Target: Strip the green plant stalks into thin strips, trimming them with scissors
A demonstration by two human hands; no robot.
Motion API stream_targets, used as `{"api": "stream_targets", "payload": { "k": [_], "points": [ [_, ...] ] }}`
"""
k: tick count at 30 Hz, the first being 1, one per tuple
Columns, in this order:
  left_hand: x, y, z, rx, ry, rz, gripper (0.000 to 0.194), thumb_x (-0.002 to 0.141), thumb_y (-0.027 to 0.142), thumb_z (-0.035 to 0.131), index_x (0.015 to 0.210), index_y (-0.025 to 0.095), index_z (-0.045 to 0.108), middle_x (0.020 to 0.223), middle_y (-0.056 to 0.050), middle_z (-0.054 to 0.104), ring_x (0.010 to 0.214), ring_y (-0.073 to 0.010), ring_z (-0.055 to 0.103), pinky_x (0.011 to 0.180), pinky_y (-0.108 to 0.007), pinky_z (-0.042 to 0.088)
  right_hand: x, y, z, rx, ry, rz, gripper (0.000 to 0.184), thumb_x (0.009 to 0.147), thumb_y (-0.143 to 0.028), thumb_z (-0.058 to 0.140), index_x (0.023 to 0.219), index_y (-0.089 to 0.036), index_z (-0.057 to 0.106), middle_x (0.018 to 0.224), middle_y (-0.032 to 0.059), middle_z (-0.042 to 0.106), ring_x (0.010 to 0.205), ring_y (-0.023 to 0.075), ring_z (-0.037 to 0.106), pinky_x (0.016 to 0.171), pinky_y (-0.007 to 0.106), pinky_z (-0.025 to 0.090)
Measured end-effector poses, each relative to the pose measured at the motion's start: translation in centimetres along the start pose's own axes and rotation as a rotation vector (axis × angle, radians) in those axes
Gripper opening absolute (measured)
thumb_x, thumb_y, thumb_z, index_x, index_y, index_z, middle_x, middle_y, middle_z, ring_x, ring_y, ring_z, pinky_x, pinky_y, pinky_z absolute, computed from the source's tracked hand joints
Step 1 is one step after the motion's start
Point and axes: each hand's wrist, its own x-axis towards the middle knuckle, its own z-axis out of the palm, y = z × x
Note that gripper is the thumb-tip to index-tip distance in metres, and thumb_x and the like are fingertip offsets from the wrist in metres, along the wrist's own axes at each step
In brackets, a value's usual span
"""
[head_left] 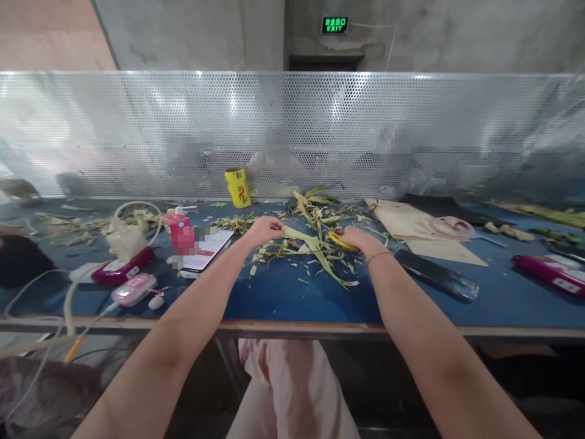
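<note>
While it is stretched between the two hands, the pale green leaf (309, 240) is one broad piece that forks to the right, with a long strip trailing toward the near edge, at the middle of the blue table (292, 308). The left hand (266, 229) pinches its left end between bent fingers. The right hand (357, 238) is wrapped around a yellow tool (343, 242) by the leaf's right side; its working end is too small to make out, so whether it is touching the leaf I cannot tell.

Narrow scraps (292, 249) lie under and around the leaf, so some material seems already cut or torn down, while this piece looks only partly divided. Just beyond it, a heap of curled leaves (315, 206) holds longer lengths, perhaps left to be worked; whether they are waiting or discarded is unclear.

Farther out, a yellow roll (237, 188) stands at the far left, near the perforated screen (292, 122). A lit phone (209, 251) lies left of the scraps, and a dark phone (437, 275) right of the right hand.
</note>
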Motion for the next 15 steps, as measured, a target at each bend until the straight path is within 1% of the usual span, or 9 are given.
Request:
{"api": "stream_targets", "payload": {
  "k": [2,4,6,8,10,11,13,15],
  "points": [
    [0.3,-0.3,0.0,-0.152,0.001,-0.061,0.009,0.057,0.014,0.067,0.066,0.014,0.064,0.057,-0.001,0.064,0.054,-0.0111,0.058,0.053,-0.020,0.043,-0.1,0.2,-0.3,0.045,0.039,-0.006,0.028,0.075,-0.031,0.054,0.089,-0.009,0.066,0.092,0.0193,0.067,0.080,0.0256,0.064,0.059,0.027,0.043],
    [0.6,-0.7,0.1,-0.327,0.026,-0.092,0.010,0.059,0.014,0.069,0.065,0.013,0.061,0.055,-0.001,0.063,0.052,-0.0097,0.057,0.054,-0.020,0.044,-0.2,0.3,-0.7,0.107,0.116,-0.005,0.033,0.077,-0.040,0.052,0.086,-0.011,0.064,0.090,0.0183,0.067,0.080,0.0258,0.064,0.060,0.028,0.043],
    [0.8,-0.9,0.1,-0.530,0.070,-0.110,0.011,0.060,0.013,0.069,0.065,0.011,0.060,0.055,-0.002,0.062,0.052,-0.0084,0.057,0.056,-0.019,0.045,-0.4,0.3,-1.0,0.175,0.199,0.001,0.044,0.077,-0.052,0.049,0.089,-0.012,0.062,0.090,0.0180,0.066,0.080,0.0258,0.063,0.061,0.028,0.043],
    [0.8,-0.8,-0.1,-0.734,0.124,-0.133,0.011,0.061,0.010,0.069,0.065,0.010,0.058,0.058,-0.002,0.063,0.054,-0.0070,0.058,0.058,-0.017,0.046,-0.8,-0.1,-1.2,0.235,0.272,-0.018,0.053,0.075,-0.059,0.049,0.097,-0.012,0.056,0.092,0.0175,0.065,0.079,0.0251,0.062,0.061,0.029,0.042],
    [0.8,-0.6,-0.3,-0.901,0.189,-0.162,0.011,0.063,0.006,0.067,0.064,0.010,0.057,0.061,-0.004,0.064,0.055,-0.0057,0.058,0.057,-0.015,0.046,-1.2,-0.7,-1.1,0.279,0.323,-0.089,0.056,0.072,-0.059,0.052,0.104,-0.013,0.050,0.096,0.0163,0.064,0.080,0.0241,0.061,0.062,0.028,0.042],
    [0.8,-0.5,-0.5,-0.961,0.219,-0.177,0.010,0.064,0.005,0.066,0.064,0.009,0.056,0.063,-0.004,0.064,0.055,-0.0052,0.057,0.056,-0.015,0.046,-1.4,-1.1,-0.9,0.290,0.330,-0.138,0.055,0.072,-0.059,0.053,0.104,-0.014,0.048,0.096,0.0155,0.063,0.082,0.0239,0.060,0.063,0.028,0.042],
    [0.7,-0.3,-0.8,-1.036,0.262,-0.207,0.009,0.066,0.004,0.064,0.065,0.009,0.057,0.065,-0.006,0.064,0.055,-0.0046,0.057,0.054,-0.013,0.045,-1.8,-1.9,-0.6,0.302,0.328,-0.241,0.054,0.070,-0.057,0.057,0.102,-0.016,0.046,0.097,0.0139,0.062,0.084,0.0230,0.059,0.067,0.028,0.043],
    [0.7,-0.3,-0.9,-1.072,0.280,-0.228,0.008,0.067,0.004,0.064,0.066,0.009,0.057,0.065,-0.005,0.064,0.054,-0.0041,0.057,0.052,-0.013,0.044,-2.0,-2.8,0.0,0.298,0.332,-0.322,0.052,0.069,-0.056,0.059,0.099,-0.016,0.046,0.097,0.0134,0.061,0.085,0.0223,0.058,0.070,0.029,0.042]
  ]
}}
